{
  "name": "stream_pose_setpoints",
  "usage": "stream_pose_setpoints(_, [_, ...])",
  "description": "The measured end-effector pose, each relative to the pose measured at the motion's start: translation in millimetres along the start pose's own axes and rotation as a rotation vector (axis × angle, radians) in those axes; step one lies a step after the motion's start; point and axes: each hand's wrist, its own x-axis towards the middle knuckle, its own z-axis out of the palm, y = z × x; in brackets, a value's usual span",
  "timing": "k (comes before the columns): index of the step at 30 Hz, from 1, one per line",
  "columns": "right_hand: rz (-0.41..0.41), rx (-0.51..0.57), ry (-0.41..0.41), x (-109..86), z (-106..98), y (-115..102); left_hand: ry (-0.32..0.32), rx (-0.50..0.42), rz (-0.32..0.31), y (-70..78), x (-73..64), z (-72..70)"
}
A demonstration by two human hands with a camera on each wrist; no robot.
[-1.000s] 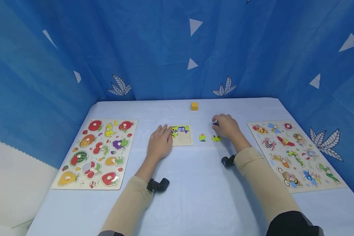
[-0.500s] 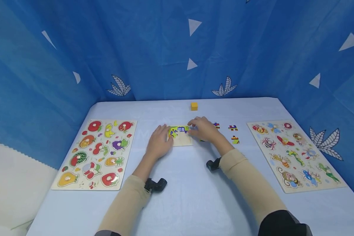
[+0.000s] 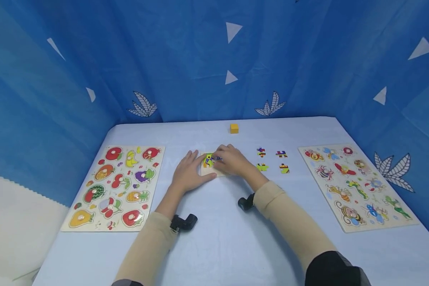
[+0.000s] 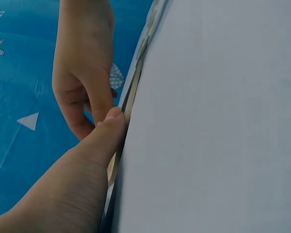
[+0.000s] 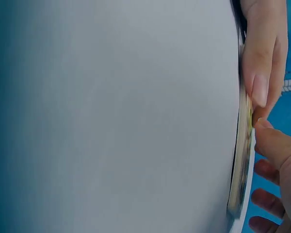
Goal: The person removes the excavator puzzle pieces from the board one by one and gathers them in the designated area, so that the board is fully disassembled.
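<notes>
A small wooden jigsaw board (image 3: 223, 174) with a yellow and blue vehicle picture lies mid-table. My left hand (image 3: 188, 174) rests at its left end, fingers straight, the thumb stretched along the front edge. Over the board's right half, my right hand (image 3: 232, 161) has thumb and forefinger brought together; it seems to pinch a puzzle piece, which the hand hides. In the left wrist view, the right fingertips (image 4: 103, 110) come down beside the left thumb. Loose puzzle pieces lie right of the board: two dark patterned ones (image 3: 261, 152) farther back, a yellow-green one (image 3: 262, 167) and a striped one (image 3: 284, 169) nearer.
A fruit peg puzzle (image 3: 147, 204) lies on the left side of the white table. An insect peg puzzle (image 3: 346, 228) lies on the right. A yellow cube (image 3: 234, 128) stands near the back edge, before the blue curtain (image 3: 186, 71).
My right hand has moved left from the loose pieces onto the board; the nearest loose piece is gone from its spot. The left thumb has spread to the board's front edge.
</notes>
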Motion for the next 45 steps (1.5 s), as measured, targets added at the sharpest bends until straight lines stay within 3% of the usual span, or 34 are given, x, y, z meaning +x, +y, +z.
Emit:
stream_pose_setpoints(17, [-0.087,-0.236,-0.006,5.3,2.1,-13.4,0.037,-0.001,0.014,-2.9,-1.0,3.4])
stream_pose_setpoints(27, [-0.166,-0.469,0.016,4.7,5.2,-18.9,0.037,-0.016,0.006,-1.4,-1.2,2.4])
stream_pose_setpoints(40, [-0.138,-0.318,0.007,-1.8,1.9,-15.2,0.037,-0.048,-0.002,-0.6,-1.8,1.5])
stream_pose_setpoints(45, [-0.115,-0.187,-0.004,0.9,2.5,-14.2,0.044,-0.055,0.0,-0.4,-1.9,1.1])
